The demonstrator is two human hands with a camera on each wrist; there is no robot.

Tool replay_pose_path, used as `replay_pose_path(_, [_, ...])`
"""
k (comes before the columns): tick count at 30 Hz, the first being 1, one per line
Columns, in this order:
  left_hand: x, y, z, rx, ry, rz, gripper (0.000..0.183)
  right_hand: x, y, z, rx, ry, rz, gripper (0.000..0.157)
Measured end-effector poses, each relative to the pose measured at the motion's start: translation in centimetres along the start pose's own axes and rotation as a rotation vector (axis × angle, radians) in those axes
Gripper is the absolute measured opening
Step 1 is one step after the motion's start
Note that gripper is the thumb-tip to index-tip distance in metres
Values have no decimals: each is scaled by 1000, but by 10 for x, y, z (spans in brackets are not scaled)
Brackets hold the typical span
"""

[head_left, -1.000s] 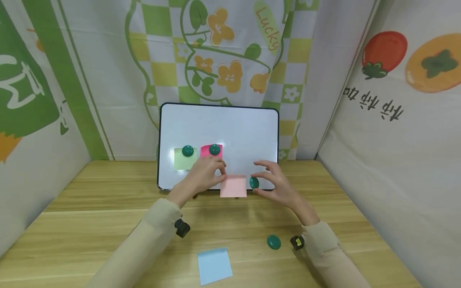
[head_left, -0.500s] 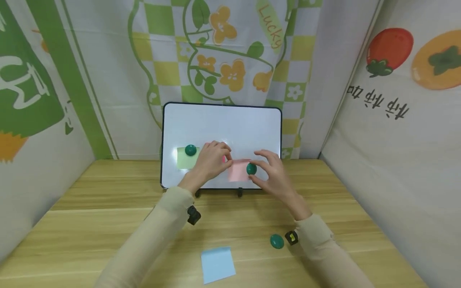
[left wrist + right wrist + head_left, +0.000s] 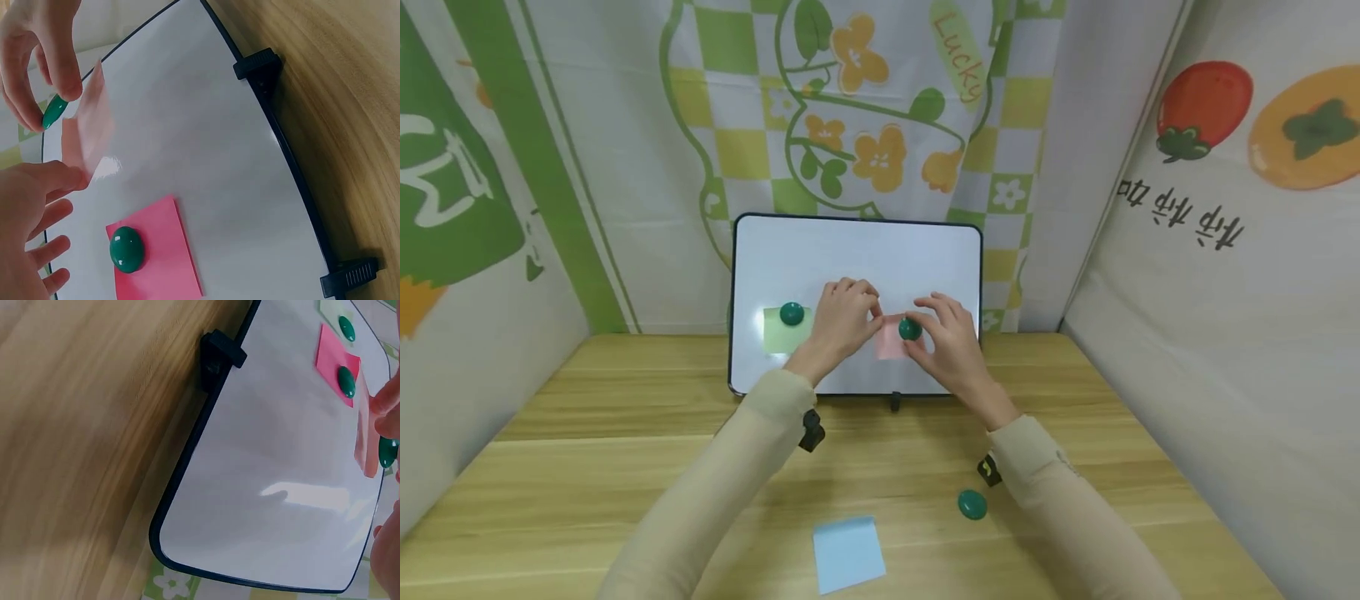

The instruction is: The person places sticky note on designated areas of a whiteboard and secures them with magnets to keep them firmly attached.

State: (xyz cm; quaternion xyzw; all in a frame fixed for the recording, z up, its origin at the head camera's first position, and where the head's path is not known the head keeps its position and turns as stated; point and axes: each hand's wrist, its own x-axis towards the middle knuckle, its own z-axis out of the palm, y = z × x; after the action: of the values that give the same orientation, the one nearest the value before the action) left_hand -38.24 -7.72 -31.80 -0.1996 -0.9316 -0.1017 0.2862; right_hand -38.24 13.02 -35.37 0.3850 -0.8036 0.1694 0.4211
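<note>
At the whiteboard (image 3: 857, 250), my left hand (image 3: 842, 317) pinches a light pink sticky note (image 3: 889, 343) by its upper left edge. The note stands in front of the board, partly tilted off it in the left wrist view. My right hand (image 3: 953, 346) holds a round green magnet (image 3: 910, 328) between thumb and fingers, just in front of the note's upper part. A bright pink note (image 3: 165, 259) under another green magnet (image 3: 127, 249) is on the board; my left hand hides it in the head view. Left of it, a pale green note (image 3: 782, 337) hangs under its own magnet (image 3: 792, 313).
On the wooden table (image 3: 625, 475) lie a light blue sticky note (image 3: 849, 557) and a loose green magnet (image 3: 972, 504), near my forearms. Black clips (image 3: 222, 353) support the board's lower edge. Printed cloth (image 3: 752, 125) hangs behind and at both sides.
Both hands have moved up along the board, carrying the light pink note and the magnet higher. The magnet has come from the note's right side to in front of it.
</note>
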Motion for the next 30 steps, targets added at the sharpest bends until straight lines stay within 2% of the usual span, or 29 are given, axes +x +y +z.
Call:
replay_pose_path(3, [4, -2, 0, 12, 13, -24, 15, 7, 3, 6, -16, 7, 1, 38])
replay_pose_path(9, [11, -4, 0, 80, 17, -28, 16, 15, 7, 11, -28, -11, 14, 36])
replay_pose_path(15, [17, -6, 2, 105, 20, -24, 15, 21, 11, 11, -31, -29, 35, 37])
replay_pose_path(23, [22, -10, 15, 127, -29, -20, 19, 26, 12, 23, -68, -89, 42, 38])
replay_pose_path(30, [26, -14, 20, 142, -3, -15, 22, 30, 14, 27, -98, -134, 68, 38])
